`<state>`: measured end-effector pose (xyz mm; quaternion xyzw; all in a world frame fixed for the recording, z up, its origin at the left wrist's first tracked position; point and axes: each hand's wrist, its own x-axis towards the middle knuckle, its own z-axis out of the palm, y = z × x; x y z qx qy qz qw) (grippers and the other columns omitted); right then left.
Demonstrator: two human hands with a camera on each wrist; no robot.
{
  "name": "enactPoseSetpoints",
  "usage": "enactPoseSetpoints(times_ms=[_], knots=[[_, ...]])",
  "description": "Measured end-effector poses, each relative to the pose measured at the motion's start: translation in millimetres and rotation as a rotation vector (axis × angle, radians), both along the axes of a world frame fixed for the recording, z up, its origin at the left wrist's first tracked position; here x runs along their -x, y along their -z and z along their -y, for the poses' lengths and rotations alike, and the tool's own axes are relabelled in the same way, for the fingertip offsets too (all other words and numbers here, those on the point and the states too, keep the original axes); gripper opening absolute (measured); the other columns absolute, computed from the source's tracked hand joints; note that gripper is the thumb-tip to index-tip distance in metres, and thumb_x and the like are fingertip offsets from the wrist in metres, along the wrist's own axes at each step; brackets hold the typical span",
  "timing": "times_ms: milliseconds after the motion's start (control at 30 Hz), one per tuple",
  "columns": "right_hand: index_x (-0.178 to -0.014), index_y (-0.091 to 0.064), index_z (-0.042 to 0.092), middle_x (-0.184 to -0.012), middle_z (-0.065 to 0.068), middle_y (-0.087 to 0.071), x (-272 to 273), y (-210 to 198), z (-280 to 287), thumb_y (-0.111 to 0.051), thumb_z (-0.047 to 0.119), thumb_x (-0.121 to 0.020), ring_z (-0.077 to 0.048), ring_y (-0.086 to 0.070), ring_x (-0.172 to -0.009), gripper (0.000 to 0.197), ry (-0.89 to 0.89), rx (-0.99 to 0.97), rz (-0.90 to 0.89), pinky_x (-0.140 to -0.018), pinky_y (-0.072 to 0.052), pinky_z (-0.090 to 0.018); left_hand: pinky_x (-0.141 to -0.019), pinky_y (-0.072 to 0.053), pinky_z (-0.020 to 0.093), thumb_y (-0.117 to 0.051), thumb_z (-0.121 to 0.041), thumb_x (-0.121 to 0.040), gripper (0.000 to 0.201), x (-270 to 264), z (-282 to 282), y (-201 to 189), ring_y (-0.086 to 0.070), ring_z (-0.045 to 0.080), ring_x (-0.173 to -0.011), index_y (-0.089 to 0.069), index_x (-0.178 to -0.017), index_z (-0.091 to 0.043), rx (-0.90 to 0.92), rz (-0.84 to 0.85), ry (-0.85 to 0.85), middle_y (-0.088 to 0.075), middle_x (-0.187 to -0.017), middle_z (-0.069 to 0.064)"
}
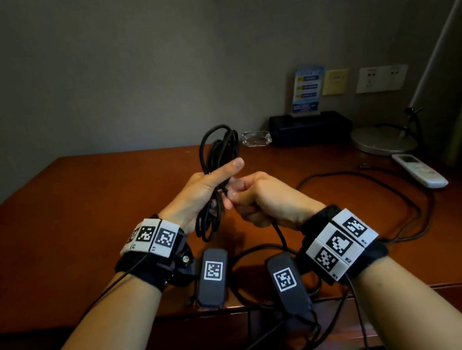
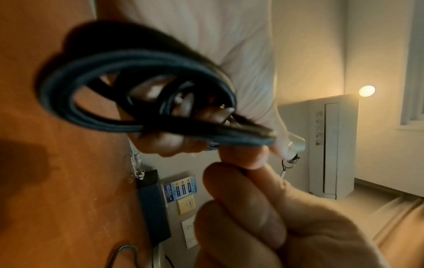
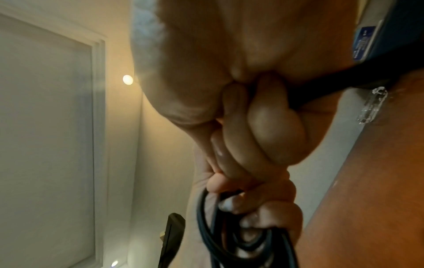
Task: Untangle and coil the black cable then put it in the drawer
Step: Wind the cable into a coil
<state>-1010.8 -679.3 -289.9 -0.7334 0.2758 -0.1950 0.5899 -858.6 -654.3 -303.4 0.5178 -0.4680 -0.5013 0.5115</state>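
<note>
We see the left hand held above the reddish-brown wooden worktop, fingers curled round a bundle of loops of the thin black cable, which stands up past the thumb and hangs below the palm. The right hand is closed in a fist just beside it, pinching a strand of the same cable. The loose rest trails down from that fist and across the worktop towards a white remote control.
</note>
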Motion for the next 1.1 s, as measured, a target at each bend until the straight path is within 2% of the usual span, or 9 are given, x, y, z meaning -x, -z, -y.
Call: enactPoseSetpoints(times_ms=[100,200,400,567,700,800,900,1000,1100], knots=[[-0.074,-0.055,0.009,-0.045,0.008,-0.029,-4.3,5.2,0.2,-0.04,0.01,-0.101,-0.007,-0.02,-0.036,0.031,0.016,0.006,-0.011,-0.04,-0.013,-0.014,-0.036,-0.031,0.017,-0.076,-0.046,-0.074,0.035,2.6,1.6,-2.0,-0.04,0.011,-0.035,-0.062,-0.061,-0.016,-0.042,-0.027,0.026,-0.045,-0.047,0.002],[-0.074,-0.056,0.008,-0.043,0.008,-0.03,-6.7,7.4,0.4,-0.039,0.01,-0.102,-0.007,-0.019,-0.034,0.033,0.031,-0.027,0.006,-0.039,-0.013,-0.013,-0.037,-0.031,0.019,-0.057,-0.044,-0.093,0.042,8.7,1.7,-6.4,-0.038,0.014,-0.033,-0.062,-0.073,-0.008,-0.03,0.016,-0.072,-0.043,-0.042,0.004],[-0.078,-0.058,0.007,-0.049,0.002,-0.035,-1.8,10.4,-1.2,-0.043,0.026,-0.104,-0.01,-0.028,-0.035,0.036,0.046,-0.023,0.001,-0.038,-0.021,-0.017,-0.037,-0.04,0.022,-0.051,-0.041,-0.098,0.04,11.9,3.7,-3.1,-0.047,0.015,-0.037,-0.062,-0.088,-0.005,0.025,0.038,-0.23,-0.051,-0.057,0.003],[-0.088,-0.06,0.003,-0.048,-0.001,-0.035,-0.4,19.5,-1.7,-0.035,0.028,-0.106,-0.011,-0.033,-0.033,0.039,-0.003,-0.127,0.086,-0.038,-0.022,-0.02,-0.044,-0.049,0.025,-0.049,-0.031,-0.101,0.031,12.3,10.8,-6.8,-0.061,0.017,-0.045,-0.055,-0.086,-0.004,0.124,-0.329,-0.418,-0.054,-0.057,0.004],[-0.111,-0.053,0.007,-0.051,-0.002,-0.036,3.8,19.1,3.8,-0.04,0.015,-0.103,-0.009,-0.028,-0.035,0.017,0.009,-0.22,0.198,-0.038,-0.023,-0.016,-0.041,-0.041,0.019,-0.05,-0.03,-0.101,0.028,-4.2,13.7,-8.3,-0.045,0.008,-0.037,-0.053,-0.084,-0.009,0.15,-0.592,-0.406,-0.047,-0.048,-0.006],[-0.101,-0.049,0.007,-0.056,-0.005,-0.036,6.5,23.1,7.2,-0.044,0.008,-0.101,-0.009,-0.028,-0.035,0.005,0.022,-0.286,0.192,-0.038,-0.023,-0.017,-0.034,-0.031,0.016,-0.045,-0.03,-0.103,0.029,-15.6,12.5,-12.7,-0.032,0.003,-0.031,-0.049,-0.082,-0.01,0.173,-0.736,-0.32,-0.037,-0.042,-0.009],[-0.083,-0.051,0.01,-0.055,-0.002,-0.038,10.5,30.0,9.8,-0.05,0.014,-0.099,-0.009,-0.033,-0.037,0.017,0.01,-0.349,0.151,-0.038,-0.026,-0.019,-0.03,-0.026,0.016,-0.043,-0.03,-0.103,0.029,-24.9,11.9,-15.4,-0.029,0.002,-0.031,-0.047,-0.082,-0.011,0.19,-0.768,-0.281,-0.034,-0.041,-0.009],[-0.081,-0.056,0.009,-0.054,0.002,-0.037,17.9,32.3,13.3,-0.054,0.027,-0.096,-0.008,-0.036,-0.04,0.023,-0.009,-0.398,0.102,-0.041,-0.028,-0.019,-0.03,-0.027,0.016,-0.042,-0.03,-0.103,0.03,-33.7,10.6,-18.4,-0.029,0.003,-0.031,-0.046,-0.081,-0.011,0.219,-0.781,-0.295,-0.034,-0.042,-0.009],[-0.079,-0.057,0.01,-0.052,0.003,-0.035,29.7,34.3,16.5,-0.048,0.034,-0.098,-0.008,-0.035,-0.039,0.033,-0.028,-0.417,0.012,-0.04,-0.026,-0.019,-0.032,-0.028,0.017,-0.041,-0.03,-0.104,0.032,-47.3,6.8,-25.8,-0.029,0.003,-0.032,-0.046,-0.078,-0.013,0.247,-0.81,-0.319,-0.034,-0.042,-0.009]])
